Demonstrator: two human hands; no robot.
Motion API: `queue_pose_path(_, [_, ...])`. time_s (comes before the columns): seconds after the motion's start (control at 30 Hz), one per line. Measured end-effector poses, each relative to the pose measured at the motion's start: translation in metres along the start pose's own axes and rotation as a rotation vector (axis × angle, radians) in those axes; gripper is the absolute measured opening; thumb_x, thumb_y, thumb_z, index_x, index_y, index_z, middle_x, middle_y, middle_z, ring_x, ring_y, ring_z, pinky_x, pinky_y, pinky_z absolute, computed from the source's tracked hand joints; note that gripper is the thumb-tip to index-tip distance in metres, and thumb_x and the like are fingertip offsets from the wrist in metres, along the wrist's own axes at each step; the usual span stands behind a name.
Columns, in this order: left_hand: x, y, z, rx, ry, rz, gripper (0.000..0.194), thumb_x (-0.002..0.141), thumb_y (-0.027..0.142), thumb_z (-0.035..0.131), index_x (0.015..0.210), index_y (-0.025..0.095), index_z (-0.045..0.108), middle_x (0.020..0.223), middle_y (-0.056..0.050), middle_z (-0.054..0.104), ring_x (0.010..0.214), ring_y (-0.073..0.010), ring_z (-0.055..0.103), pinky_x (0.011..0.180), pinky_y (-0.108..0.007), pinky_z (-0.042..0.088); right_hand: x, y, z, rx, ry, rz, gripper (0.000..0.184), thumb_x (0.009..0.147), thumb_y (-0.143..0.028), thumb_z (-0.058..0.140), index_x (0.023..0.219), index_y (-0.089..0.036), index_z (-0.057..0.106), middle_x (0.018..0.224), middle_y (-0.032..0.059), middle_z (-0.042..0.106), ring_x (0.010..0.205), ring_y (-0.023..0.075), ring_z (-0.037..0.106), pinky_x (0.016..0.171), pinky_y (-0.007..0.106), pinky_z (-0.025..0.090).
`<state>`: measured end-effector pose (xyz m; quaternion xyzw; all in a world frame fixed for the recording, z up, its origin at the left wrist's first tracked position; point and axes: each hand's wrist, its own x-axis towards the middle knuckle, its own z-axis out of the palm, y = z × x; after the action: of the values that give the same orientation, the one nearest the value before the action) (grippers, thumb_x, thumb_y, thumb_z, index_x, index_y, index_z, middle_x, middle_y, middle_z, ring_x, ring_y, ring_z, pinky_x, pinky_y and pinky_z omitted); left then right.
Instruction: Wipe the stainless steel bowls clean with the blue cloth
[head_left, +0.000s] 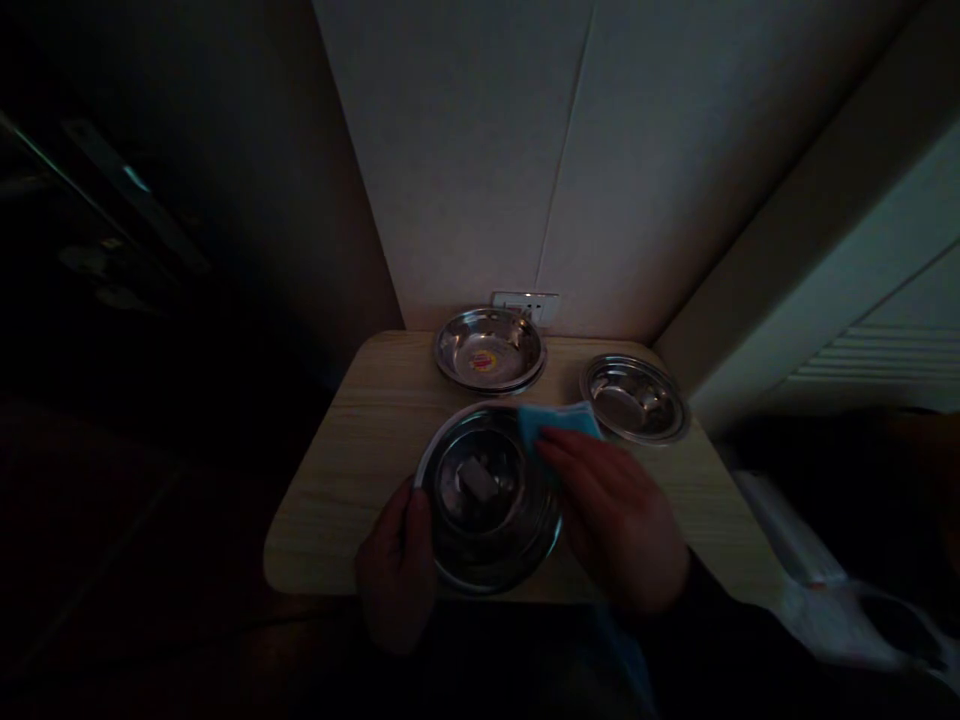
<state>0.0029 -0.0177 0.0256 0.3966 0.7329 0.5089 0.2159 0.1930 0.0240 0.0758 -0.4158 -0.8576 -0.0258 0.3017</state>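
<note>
Blue cloth (556, 418) under right fingers (576, 468), at bowl (487, 560)

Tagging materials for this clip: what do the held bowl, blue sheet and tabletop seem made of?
Held bowl: likely polished stainless steel, given its mirrored glints. Blue sheet: probably matte, soft fabric, lacking shine, though blur hides any weave. Tabletop: smooth, pale wood or printed laminate, judging by streaky grain.
</note>
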Motion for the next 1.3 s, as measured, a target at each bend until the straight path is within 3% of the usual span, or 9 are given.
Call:
queue_pose_path(0.07, [0.000, 0.000, 0.001, -0.006, -0.032, 0.022, 0.043, 0.080, 0.048, 0.046, 0.095, 0.016, 0.070, 0.092, -0.007, 0.074, 0.083, -0.0204, 0.068, 0.071, -0.025, 0.053, 0.008, -0.011, 0.033, -0.033, -0.175, -0.049, 0.033, 0.090, -0.013, 0.044, 0.120, -0.014, 0.057, 0.127, 0.0127, 0.058, 0.116, 0.0278, 0.052, 0.093, 0.044, 0.046])
queue_pose_path(0.2, [0.004, -0.004, 0.004, -0.009, 0.018, -0.050, 0.047, 0.077, 0.050, 0.048, 0.099, 0.013, 0.068, 0.098, -0.011, 0.072, 0.091, -0.0236, 0.066, 0.078, -0.029, 0.051, 0.012, -0.027, 0.072, 0.041, -0.463, 0.177, 0.042, 0.087, -0.007, 0.042, 0.128, -0.012, 0.051, 0.136, 0.0148, 0.048, 0.126, 0.0291, 0.042, 0.096, 0.045, 0.043])
queue_pose_path(0.4, [0.009, -0.005, 0.006, -0.004, 0.036, -0.168, 0.049, 0.076, 0.050, 0.044, 0.099, 0.013, 0.067, 0.099, -0.012, 0.072, 0.091, -0.0254, 0.065, 0.079, -0.032, 0.051, 0.003, -0.044, 0.054, 0.244, -0.597, 0.131, 0.033, 0.078, -0.005, 0.049, 0.103, -0.021, 0.064, 0.110, 0.0040, 0.067, 0.103, 0.0184, 0.059, 0.085, 0.028, 0.049])
queue_pose_path(0.53, [0.007, -0.004, 0.008, -0.011, -0.071, -0.113, 0.046, 0.076, 0.049, 0.044, 0.094, 0.015, 0.068, 0.095, -0.010, 0.072, 0.090, -0.0254, 0.065, 0.078, -0.032, 0.051, 0.014, -0.061, 0.055, 0.422, -0.510, 0.269, 0.040, 0.082, -0.007, 0.043, 0.119, -0.016, 0.054, 0.118, 0.0080, 0.063, 0.109, 0.0173, 0.057, 0.093, 0.028, 0.044])
queue_pose_path(0.67, [0.010, -0.008, 0.004, 0.067, 0.032, -0.128, 0.050, 0.078, 0.049, 0.042, 0.101, 0.013, 0.067, 0.102, -0.013, 0.070, 0.095, -0.0257, 0.064, 0.080, -0.032, 0.050, 0.004, -0.072, 0.057, 0.379, -0.537, 0.257, 0.035, 0.081, -0.011, 0.046, 0.113, -0.015, 0.057, 0.107, 0.0105, 0.067, 0.096, 0.0208, 0.062, 0.081, 0.030, 0.049])
queue_pose_path(0.9, [0.013, -0.004, 0.002, 0.091, 0.024, -0.003, 0.044, 0.077, 0.049, 0.043, 0.090, 0.016, 0.069, 0.088, -0.009, 0.073, 0.082, -0.0235, 0.067, 0.071, -0.030, 0.051, -0.025, -0.022, 0.029, 0.144, -0.565, 0.013, 0.022, 0.079, -0.013, 0.050, 0.096, -0.016, 0.065, 0.104, 0.0102, 0.069, 0.104, 0.0245, 0.058, 0.100, 0.043, 0.036])
queue_pose_path(1.07, [0.011, -0.002, 0.010, 0.051, 0.075, 0.024, 0.045, 0.078, 0.050, 0.043, 0.091, 0.015, 0.068, 0.085, -0.008, 0.073, 0.078, -0.0219, 0.067, 0.068, -0.029, 0.052, -0.034, -0.061, 0.045, 0.299, -0.374, 0.245, 0.045, 0.070, -0.006, 0.044, 0.111, -0.017, 0.060, 0.115, 0.0074, 0.066, 0.105, 0.0194, 0.059, 0.088, 0.033, 0.048])
queue_pose_path(1.17, [0.015, -0.006, 0.008, 0.054, 0.071, 0.030, 0.046, 0.078, 0.050, 0.043, 0.093, 0.014, 0.069, 0.088, -0.009, 0.073, 0.081, -0.0223, 0.067, 0.073, -0.030, 0.052, -0.047, -0.072, 0.053, 0.278, -0.313, 0.124, 0.053, 0.075, -0.010, 0.044, 0.127, -0.014, 0.051, 0.129, 0.0080, 0.057, 0.118, 0.0215, 0.052, 0.099, 0.039, 0.042])
queue_pose_path(1.3, [0.021, -0.007, 0.003, 0.012, -0.016, 0.035, 0.045, 0.077, 0.050, 0.046, 0.092, 0.015, 0.070, 0.090, -0.008, 0.073, 0.083, -0.0228, 0.066, 0.074, -0.030, 0.051, -0.062, -0.034, 0.040, 0.163, -0.308, -0.056, 0.047, 0.079, -0.015, 0.048, 0.125, -0.014, 0.053, 0.130, 0.0107, 0.055, 0.120, 0.0264, 0.050, 0.101, 0.046, 0.039])
